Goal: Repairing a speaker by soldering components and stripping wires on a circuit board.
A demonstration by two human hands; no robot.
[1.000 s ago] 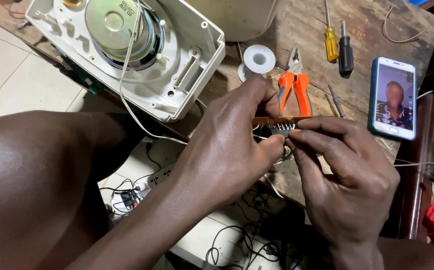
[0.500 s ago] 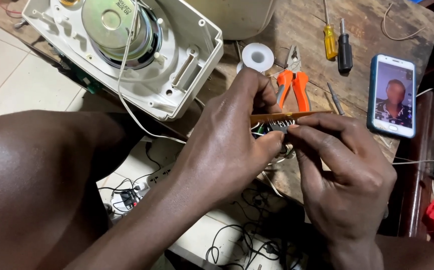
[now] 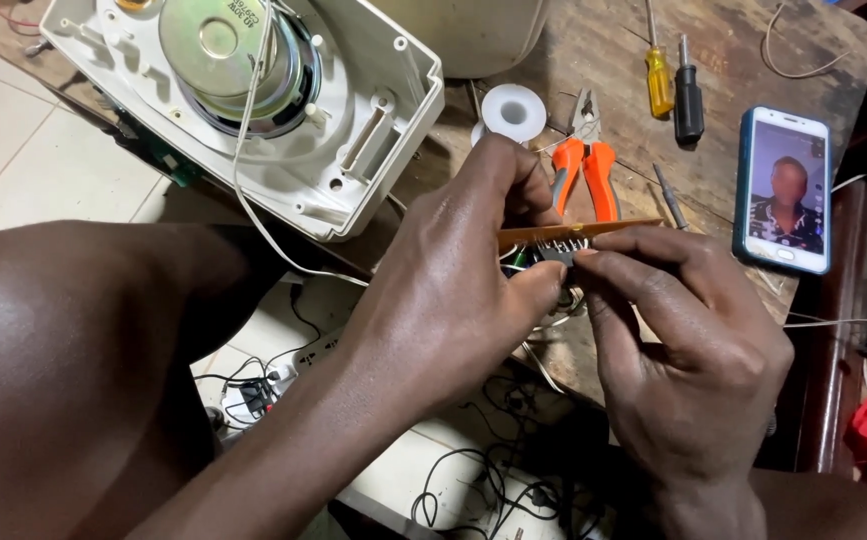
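Right now both my left hand (image 3: 453, 290) and right hand (image 3: 683, 340) pinch a small brown circuit board (image 3: 578, 232) over the worn wooden desk (image 3: 593, 60)'s near edge, tiled floor (image 3: 13, 140) below.

My left hand (image 3: 453, 300) has crept slightly upward, its knuckles now nearer the white spool (image 3: 513, 110); the circuit board (image 3: 578, 233) between my fingertips has tilted a little. My right hand (image 3: 683, 350) has barely shifted with it.

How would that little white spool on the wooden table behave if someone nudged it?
The white spool looks like light plastic and seems to lie flat on one flange, so a nudge would probably slide it across the rough wooden table rather than roll it. Tipped onto its edge, its round flanges would likely let it roll towards the orange-handled pliers.
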